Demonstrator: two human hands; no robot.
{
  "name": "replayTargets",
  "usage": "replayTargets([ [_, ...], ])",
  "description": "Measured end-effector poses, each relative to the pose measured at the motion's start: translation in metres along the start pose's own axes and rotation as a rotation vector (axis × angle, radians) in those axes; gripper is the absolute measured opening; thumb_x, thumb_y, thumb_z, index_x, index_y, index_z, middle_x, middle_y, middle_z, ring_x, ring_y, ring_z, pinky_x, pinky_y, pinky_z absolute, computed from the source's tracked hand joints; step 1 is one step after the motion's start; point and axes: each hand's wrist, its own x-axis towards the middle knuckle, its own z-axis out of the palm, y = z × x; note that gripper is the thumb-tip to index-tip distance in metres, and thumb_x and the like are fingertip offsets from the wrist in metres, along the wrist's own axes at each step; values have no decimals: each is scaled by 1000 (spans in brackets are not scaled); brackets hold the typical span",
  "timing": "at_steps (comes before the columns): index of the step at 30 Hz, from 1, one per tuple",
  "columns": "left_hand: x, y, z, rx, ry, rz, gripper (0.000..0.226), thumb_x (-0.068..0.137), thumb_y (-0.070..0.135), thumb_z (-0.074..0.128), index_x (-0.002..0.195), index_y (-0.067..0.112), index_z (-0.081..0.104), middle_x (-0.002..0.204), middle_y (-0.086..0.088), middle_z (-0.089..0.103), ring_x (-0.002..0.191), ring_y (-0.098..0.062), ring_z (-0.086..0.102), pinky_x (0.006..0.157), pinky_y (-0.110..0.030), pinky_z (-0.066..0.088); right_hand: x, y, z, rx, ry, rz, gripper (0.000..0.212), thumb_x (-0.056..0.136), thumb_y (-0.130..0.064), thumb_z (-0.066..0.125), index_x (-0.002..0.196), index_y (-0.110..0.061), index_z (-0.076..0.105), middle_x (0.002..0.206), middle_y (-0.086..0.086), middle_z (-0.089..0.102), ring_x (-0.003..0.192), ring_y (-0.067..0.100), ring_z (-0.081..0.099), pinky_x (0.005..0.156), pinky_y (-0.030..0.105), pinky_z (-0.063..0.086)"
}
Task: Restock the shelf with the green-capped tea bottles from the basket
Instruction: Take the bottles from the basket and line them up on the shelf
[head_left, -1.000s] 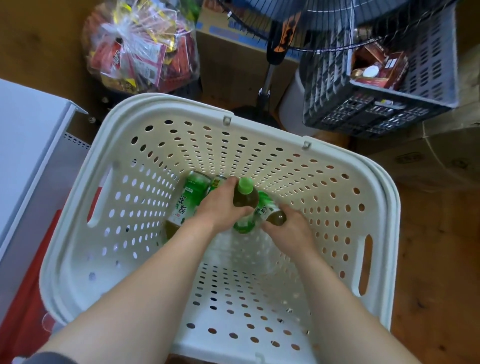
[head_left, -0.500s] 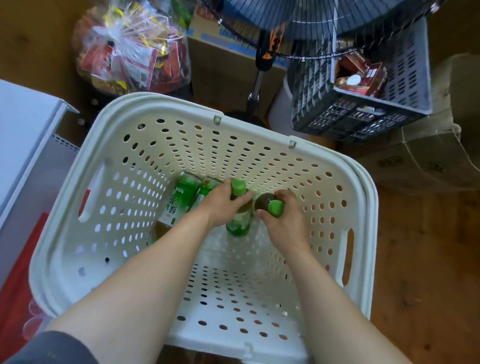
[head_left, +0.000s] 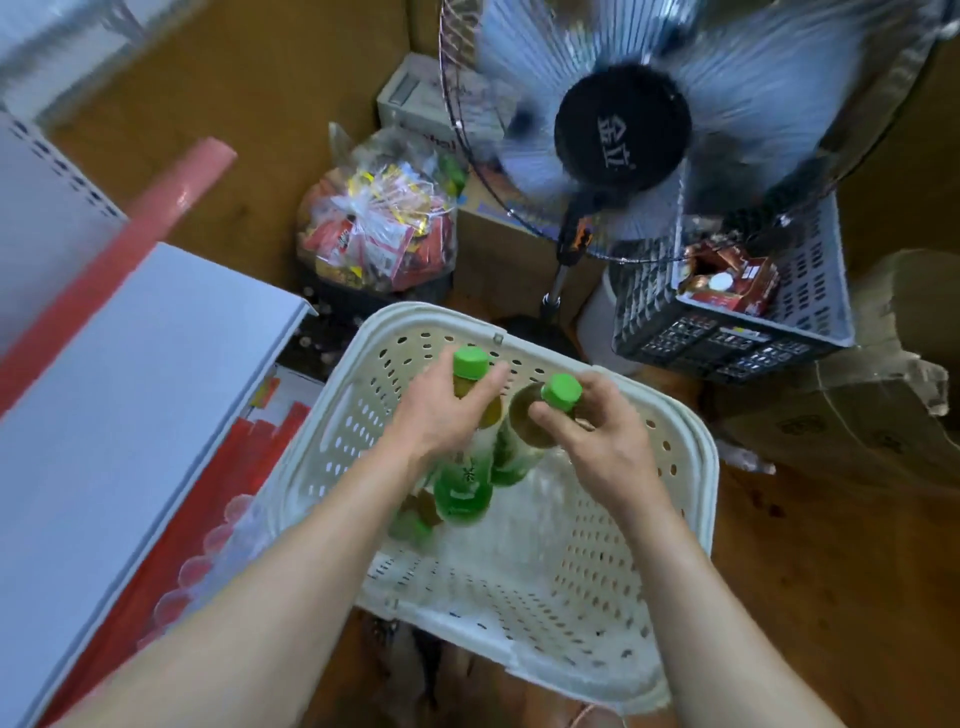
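My left hand (head_left: 441, 410) grips the neck of a green-capped tea bottle (head_left: 465, 483), held upright above the white perforated basket (head_left: 696, 467). My right hand (head_left: 597, 431) holds a second green-capped tea bottle (head_left: 519, 447) just below its cap, close beside the first. Both bottles hang over the basket's far half. Another green-labelled bottle (head_left: 410, 519) lies low in the basket, partly hidden by my left forearm. The white shelf (head_left: 130, 389) with a red front strip stands to the left.
A standing fan (head_left: 623, 130) rises just beyond the basket. A dark crate (head_left: 737, 317) with red packets sits at the right, cardboard boxes (head_left: 883, 395) beside it. A clear bag of snacks (head_left: 379, 234) rests on the floor behind. Clear plastic cups (head_left: 208, 551) line the lower shelf.
Both hands have lifted their bottles from the basket's bottom up to above its rim. The view has tilted upward, showing more of the fan and shelf.
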Motion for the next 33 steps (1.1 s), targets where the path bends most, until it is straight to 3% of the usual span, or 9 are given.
replayTargets([
  [6, -40, 52, -84, -73, 82, 71, 61, 91, 82, 40, 118, 29, 53, 104, 5, 69, 99, -16, 66, 91, -42, 50, -3, -95, 17, -15, -86, -273, 32, 98, -25, 83, 116, -50, 76, 111, -8, 81, 106, 13, 76, 101, 48, 62],
  [10, -75, 78, -143, -95, 125, 95, 82, 87, 91, 31, 135, 25, 43, 111, -10, 68, 108, -31, 65, 100, -48, 50, -16, -162, 37, -43, -124, -425, 36, 99, -37, 76, 126, -60, 69, 116, -19, 79, 107, 8, 75, 104, 49, 61],
  [12, -97, 90, -173, -75, 173, 126, 76, 91, 82, 30, 136, 22, 42, 99, -4, 63, 97, -26, 63, 91, -41, 49, -27, -194, 50, -34, -158, -484, 39, 101, -35, 75, 129, -61, 66, 120, -22, 79, 110, 5, 75, 106, 49, 60],
  [14, -122, 101, -202, -41, 230, 170, 64, 93, 77, 29, 131, 27, 43, 92, 3, 60, 86, -19, 61, 85, -39, 47, -38, -224, 65, -26, -187, -543, 38, 97, -47, 74, 133, -59, 65, 123, -15, 79, 114, 10, 75, 106, 52, 59],
  [17, -157, 115, -247, 18, 366, 232, 53, 98, 71, 31, 125, 28, 45, 103, -1, 70, 91, -20, 68, 84, -39, 51, -55, -264, 90, -9, -228, -635, 46, 95, -56, 70, 138, -40, 64, 121, -6, 79, 114, 17, 76, 102, 58, 59],
  [19, -183, 124, -276, 45, 475, 239, 45, 102, 67, 36, 121, 28, 46, 94, 6, 70, 86, -17, 68, 79, -39, 52, -70, -289, 108, -4, -246, -684, 39, 99, -51, 67, 136, -38, 65, 119, -8, 79, 112, 15, 76, 100, 58, 60],
  [24, -256, 133, -340, 108, 630, 283, 50, 101, 72, 39, 121, 28, 49, 94, -2, 73, 86, -23, 72, 82, -51, 60, -116, -346, 154, 40, -346, -748, 43, 102, -53, 61, 141, -35, 64, 122, -10, 79, 114, 15, 76, 100, 58, 61],
  [28, -309, 131, -384, 229, 760, 316, 54, 97, 75, 38, 118, 27, 48, 89, -2, 73, 79, -20, 71, 77, -49, 60, -156, -382, 192, 113, -451, -805, 35, 105, -44, 57, 138, -35, 65, 114, -4, 81, 109, 17, 78, 99, 58, 63],
  [33, -364, 106, -429, 306, 963, 315, 47, 102, 65, 55, 107, 18, 56, 93, 0, 70, 80, -18, 68, 71, -43, 55, -195, -411, 247, 93, -568, -919, 22, 108, -38, 57, 129, -40, 64, 111, -7, 82, 104, 9, 78, 97, 54, 64],
])
